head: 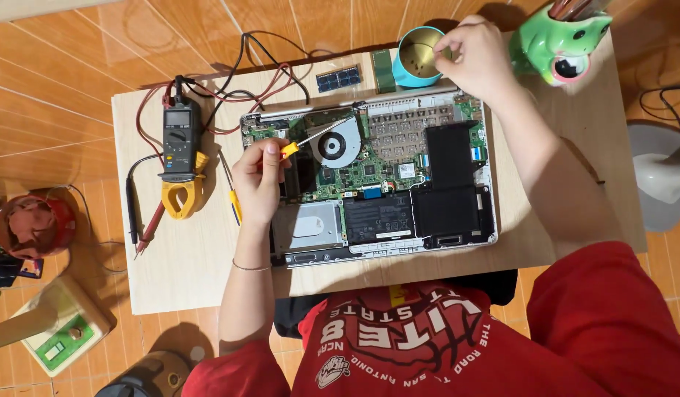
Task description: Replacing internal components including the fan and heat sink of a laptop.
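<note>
Meanwhile, left hand (257,180) (screwdriver (304,141) inside) over opened laptop (369,176).

A matt pale wood desk (185,272) carries the opened laptop (369,184) with its silvery metal frame, beside a glossy ceramic frog pot (556,40).

One opened laptop (369,184) with one cooling fan (337,143) and one black battery (450,184). One clamp meter (181,158), two memory modules (338,78), one teal tin (417,57), one green frog-shaped holder (560,40), one yellow-handled screwdriver (299,143), two hands: left (259,180), right (476,55).
</note>
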